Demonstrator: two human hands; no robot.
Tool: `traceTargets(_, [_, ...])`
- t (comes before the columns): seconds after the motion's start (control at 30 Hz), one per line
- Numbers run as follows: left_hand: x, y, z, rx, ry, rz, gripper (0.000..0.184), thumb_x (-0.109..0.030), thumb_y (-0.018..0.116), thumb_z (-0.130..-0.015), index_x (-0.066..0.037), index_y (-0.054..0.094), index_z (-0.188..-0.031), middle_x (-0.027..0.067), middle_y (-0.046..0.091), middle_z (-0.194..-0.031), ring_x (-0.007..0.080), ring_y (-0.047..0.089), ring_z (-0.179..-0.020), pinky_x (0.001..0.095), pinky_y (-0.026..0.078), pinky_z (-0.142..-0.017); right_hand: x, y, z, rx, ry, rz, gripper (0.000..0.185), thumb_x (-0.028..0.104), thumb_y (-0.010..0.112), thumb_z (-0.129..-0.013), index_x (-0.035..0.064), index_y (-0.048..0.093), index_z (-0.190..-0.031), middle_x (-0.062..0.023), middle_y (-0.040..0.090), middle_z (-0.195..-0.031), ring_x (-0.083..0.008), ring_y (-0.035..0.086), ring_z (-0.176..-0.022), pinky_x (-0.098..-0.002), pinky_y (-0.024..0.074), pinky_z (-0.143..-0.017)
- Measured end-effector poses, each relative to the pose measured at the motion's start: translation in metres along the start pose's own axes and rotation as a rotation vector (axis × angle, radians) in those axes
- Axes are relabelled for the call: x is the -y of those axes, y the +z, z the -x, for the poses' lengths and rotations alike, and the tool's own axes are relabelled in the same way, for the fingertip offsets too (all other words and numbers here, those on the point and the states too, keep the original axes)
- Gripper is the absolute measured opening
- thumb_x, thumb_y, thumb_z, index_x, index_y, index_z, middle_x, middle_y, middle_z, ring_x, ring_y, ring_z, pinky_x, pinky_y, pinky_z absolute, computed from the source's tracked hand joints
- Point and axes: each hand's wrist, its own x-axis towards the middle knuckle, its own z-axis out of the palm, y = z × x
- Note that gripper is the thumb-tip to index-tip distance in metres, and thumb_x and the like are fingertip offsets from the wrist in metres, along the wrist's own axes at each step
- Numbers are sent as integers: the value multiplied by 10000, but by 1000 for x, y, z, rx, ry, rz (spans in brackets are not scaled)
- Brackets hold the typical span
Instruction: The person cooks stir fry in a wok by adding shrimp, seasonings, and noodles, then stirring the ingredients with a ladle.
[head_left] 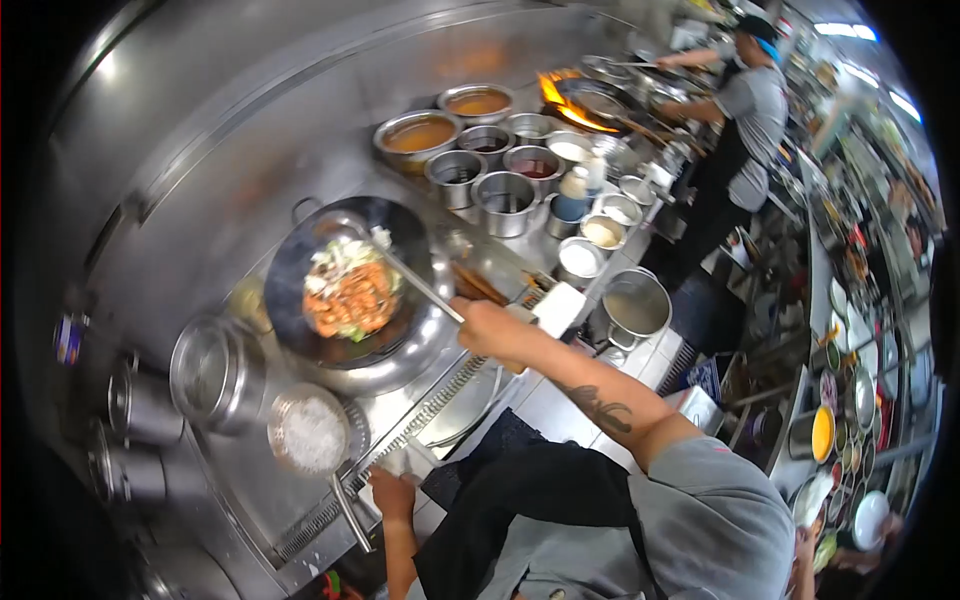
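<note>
My right hand (493, 330) is closed around the long handle of a metal wok ladle (424, 286). The ladle's round bowl lies inside the far side of a dark wok (288, 262). In the wok sits food (352, 297): orange-brown pieces with white and green bits. At the front edge of the stove is my left hand (392, 492), its fingers curled; what they hold, if anything, is hidden. Close to it, a round metal strainer (281, 452) with something white inside rests on the steel counter, its handle (350, 515) pointing toward me.
Metal pots of sauces (418, 135) and small seasoning containers (603, 232) stand right of the wok. A large pot (638, 302) is nearer the aisle. Lidded pots (215, 372) line the left. Beyond, a co-worker (745, 120) handles a wok with flames (560, 100). Crowded shelves run along the right.
</note>
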Motion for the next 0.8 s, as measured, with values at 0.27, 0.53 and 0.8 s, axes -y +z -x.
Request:
traceTargets(0.27, [0,0,5,27,65,49,789,-194,674,-692,117,274,-1296,418,464,-1167,528,526,-1039,510,447,-931,-37,-74,100,77,36,-606,313,10,563,-857,-2,518,-1166,2,543,-685,-76,514,-462,-240,426,-452])
traceTargets(0.53, [-111,-24,4,-477,377,-252,801,-221,671,-761,90,286,-1391,307,477,-1224,438,511,-1094,473,422,-958,-95,-156,329,-139,176,-859,319,14,586,-884,29,502,-1191,-36,521,-743,-81,487,-447,-231,408,-406])
traceTargets(0.8, [-359,13,-37,58,675,307,533,-154,677,-793,49,511,-1257,174,615,-943,332,600,-852,426,479,-773,-176,-137,453,-787,493,113,378,71,624,-826,-32,511,-1171,-170,589,-697,-290,603,-595,-396,489,-588])
